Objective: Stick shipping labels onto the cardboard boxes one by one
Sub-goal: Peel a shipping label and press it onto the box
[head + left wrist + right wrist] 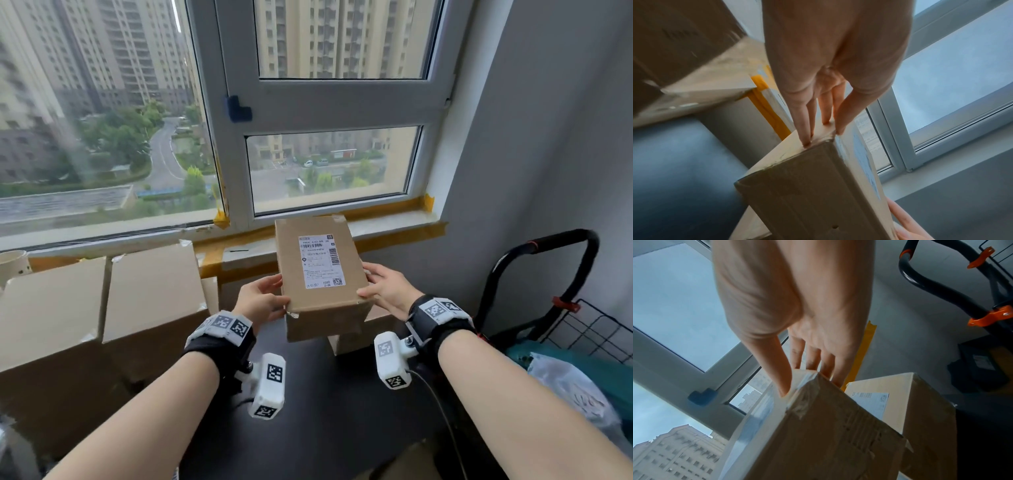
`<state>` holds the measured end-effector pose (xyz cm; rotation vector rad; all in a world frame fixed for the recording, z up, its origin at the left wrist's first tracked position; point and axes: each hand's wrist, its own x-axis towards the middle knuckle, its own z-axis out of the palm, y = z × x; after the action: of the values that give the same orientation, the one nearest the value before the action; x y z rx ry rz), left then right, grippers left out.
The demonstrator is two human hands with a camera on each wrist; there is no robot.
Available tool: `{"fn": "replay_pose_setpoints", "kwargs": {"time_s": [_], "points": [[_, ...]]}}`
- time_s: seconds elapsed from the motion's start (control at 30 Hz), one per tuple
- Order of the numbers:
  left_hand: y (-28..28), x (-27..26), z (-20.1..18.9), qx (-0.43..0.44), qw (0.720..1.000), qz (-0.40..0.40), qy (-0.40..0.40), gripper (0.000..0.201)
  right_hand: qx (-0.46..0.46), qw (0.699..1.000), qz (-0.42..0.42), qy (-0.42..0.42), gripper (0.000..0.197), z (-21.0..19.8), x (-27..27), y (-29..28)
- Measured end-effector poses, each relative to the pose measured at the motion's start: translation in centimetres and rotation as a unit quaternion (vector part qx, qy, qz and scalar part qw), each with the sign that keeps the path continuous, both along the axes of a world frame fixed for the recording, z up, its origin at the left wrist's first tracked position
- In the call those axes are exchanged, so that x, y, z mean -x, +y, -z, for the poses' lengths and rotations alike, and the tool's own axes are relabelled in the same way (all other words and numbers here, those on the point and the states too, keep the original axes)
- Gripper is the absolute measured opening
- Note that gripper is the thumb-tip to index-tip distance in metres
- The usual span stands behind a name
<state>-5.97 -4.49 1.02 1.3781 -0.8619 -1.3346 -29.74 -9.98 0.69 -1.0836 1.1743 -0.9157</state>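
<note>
Holding the box (320,270) up between both hands: my left hand (261,298) has its thumb on top and fingers (805,129) along the near-left side, my right hand (387,288) clamps the near-right corner the same way. Label (321,261) is stuck on the top face, between my thumbs. Another labelled box (906,405) sits just below-right of my grip, bigger cartons (102,308) off left.

Brown cardboard box (318,270) held aloft near window, white shipping label (321,262) stuck flat on top face.
</note>
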Motion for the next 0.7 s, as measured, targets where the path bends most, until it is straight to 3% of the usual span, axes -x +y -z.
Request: {"fn": "replay_pose_setpoints", "kwargs": {"time_s": [0.4,0.7], "points": [[-9.3,8.3,2.6,-0.054,0.997,-0.052,0.013,0.050,-0.042,0.998,0.006,0.044,0.060,1.8,6.9,-10.8],[-10.6,10.0,3.5,-0.053,0.997,-0.055,-0.003,0.055,-0.036,0.994,0.007,0.098,0.058,2.6,8.6,-12.5]]}}
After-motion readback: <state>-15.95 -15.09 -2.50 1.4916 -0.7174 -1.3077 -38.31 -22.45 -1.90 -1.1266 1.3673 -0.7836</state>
